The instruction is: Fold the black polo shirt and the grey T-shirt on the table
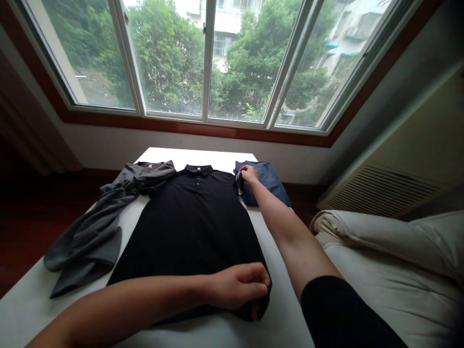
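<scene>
A black polo shirt (195, 222) lies spread on the white table (203, 155), its collar toward the window. My left hand (241, 285) is closed on the shirt's lower right corner, with the forearm across the hem. At the shirt's right sleeve, my right hand (248, 173) pinches the striped sleeve edge beside a folded navy garment (266, 181). The far side of the pinched fabric is hidden by the fingers.
On the left lies a crumpled grey shirt (90, 227), partly over the table edge. A white sofa (391, 280) stands close on the right, near a vented air conditioner (384, 188). A window (206, 63) rises behind the table.
</scene>
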Tool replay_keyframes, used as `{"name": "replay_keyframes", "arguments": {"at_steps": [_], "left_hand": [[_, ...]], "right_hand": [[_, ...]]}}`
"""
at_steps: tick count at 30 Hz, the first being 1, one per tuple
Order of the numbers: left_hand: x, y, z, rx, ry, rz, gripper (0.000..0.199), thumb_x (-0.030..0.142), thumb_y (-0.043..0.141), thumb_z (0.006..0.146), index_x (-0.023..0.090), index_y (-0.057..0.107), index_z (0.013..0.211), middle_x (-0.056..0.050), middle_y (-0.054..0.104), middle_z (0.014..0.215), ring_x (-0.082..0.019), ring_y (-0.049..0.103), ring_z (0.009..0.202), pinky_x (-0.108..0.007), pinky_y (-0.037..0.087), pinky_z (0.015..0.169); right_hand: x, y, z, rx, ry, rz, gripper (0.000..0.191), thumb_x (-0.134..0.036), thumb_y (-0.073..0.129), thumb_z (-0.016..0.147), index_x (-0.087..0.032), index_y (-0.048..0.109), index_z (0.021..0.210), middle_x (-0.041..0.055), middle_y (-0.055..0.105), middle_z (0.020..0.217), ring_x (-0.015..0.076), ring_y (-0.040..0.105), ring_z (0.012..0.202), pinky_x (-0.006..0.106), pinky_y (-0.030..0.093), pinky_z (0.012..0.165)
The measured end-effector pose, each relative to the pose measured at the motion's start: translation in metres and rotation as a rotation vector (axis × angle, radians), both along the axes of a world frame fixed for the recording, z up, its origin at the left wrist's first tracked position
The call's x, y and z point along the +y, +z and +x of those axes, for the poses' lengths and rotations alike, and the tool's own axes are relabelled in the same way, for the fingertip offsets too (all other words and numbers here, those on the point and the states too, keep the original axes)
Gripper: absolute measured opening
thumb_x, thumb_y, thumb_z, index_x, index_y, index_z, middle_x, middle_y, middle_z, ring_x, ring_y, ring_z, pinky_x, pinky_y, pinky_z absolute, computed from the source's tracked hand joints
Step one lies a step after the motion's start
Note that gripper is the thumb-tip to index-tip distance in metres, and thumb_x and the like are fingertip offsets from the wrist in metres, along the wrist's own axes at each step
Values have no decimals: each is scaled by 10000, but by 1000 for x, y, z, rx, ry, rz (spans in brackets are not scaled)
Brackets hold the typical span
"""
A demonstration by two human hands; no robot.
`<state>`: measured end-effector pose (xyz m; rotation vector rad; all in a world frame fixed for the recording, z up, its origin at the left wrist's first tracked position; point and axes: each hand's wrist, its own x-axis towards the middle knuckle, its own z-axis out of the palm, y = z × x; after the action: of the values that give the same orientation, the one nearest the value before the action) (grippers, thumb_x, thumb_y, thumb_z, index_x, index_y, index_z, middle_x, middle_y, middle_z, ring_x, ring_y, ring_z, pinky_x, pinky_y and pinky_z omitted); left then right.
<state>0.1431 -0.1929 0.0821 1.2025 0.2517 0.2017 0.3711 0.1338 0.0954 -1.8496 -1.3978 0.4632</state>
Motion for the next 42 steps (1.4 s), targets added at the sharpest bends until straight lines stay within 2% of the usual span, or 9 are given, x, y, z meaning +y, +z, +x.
{"name": "replay_keyframes", "arguments": {"at_steps": [4,9,12,18,21,29,34,39,42], "left_hand": [[-8,-16,2,39,-2,77,330,521,601,967,224,467,1024,21,571,806,-130,602,605,-277,513,612],[12,-13,-26,178,143,1028,146,290,581,953,238,602,1088,-48,682,1022,-215,650,956,-357,525,892],[22,-20,-51,192,72,1347,245,364,648,930,245,645,1144,-79,693,1194,-265,640,1122,-437,471,1073],[-2,-33,-78,122,-63,1468,592,547,559,1002,238,512,1504,-128,486,1606,-336,399,1516,-581,206,1295],[-11,-29,-76,111,-113,1453,624,559,492,1037,223,463,1562,-132,421,1659,-338,335,1559,-600,211,1291],[-3,-28,-75,110,-79,1462,572,558,511,1035,245,520,1514,-101,479,1625,-302,391,1531,-541,257,1292],[95,-21,-111,341,509,1443,362,352,570,997,277,641,1344,-72,619,1462,-255,563,1350,-435,418,1186],[245,-25,-216,977,1353,1201,301,277,499,944,200,696,1159,-131,663,1263,-319,584,1246,-468,451,1118],[304,-35,-278,1405,1407,954,377,394,540,915,200,703,1194,-190,616,1322,-409,553,1257,-526,479,1032]], "right_hand": [[13,1,-3,-252,-49,40,203,-154,594,900,-213,770,982,90,766,1051,218,688,1011,309,526,934],[22,-3,-8,-387,-38,33,280,-199,546,949,-229,790,1084,96,777,1147,261,695,1089,341,511,982],[24,-6,-17,-432,11,6,305,-194,532,957,-224,794,1111,102,773,1177,275,692,1119,346,508,994],[26,-22,-45,-442,147,-65,381,-224,561,975,-206,701,1329,105,749,1242,270,683,1161,337,502,1025],[26,-39,-61,-408,218,-74,530,-342,549,1020,-217,514,1534,105,728,1276,265,678,1176,353,504,1044],[9,-94,-77,-592,192,-128,556,-543,440,1061,-280,512,1546,112,437,1633,287,361,1521,469,273,1251],[9,-99,-55,-626,223,-173,606,-547,388,1074,-223,484,1578,153,393,1659,307,331,1544,461,283,1240],[6,-107,-49,-730,247,-72,593,-509,389,1084,-197,481,1579,162,374,1672,309,316,1555,462,255,1257],[11,-111,-56,-765,361,-41,573,-480,396,1088,-190,488,1573,153,403,1660,287,342,1545,438,236,1270]]}}
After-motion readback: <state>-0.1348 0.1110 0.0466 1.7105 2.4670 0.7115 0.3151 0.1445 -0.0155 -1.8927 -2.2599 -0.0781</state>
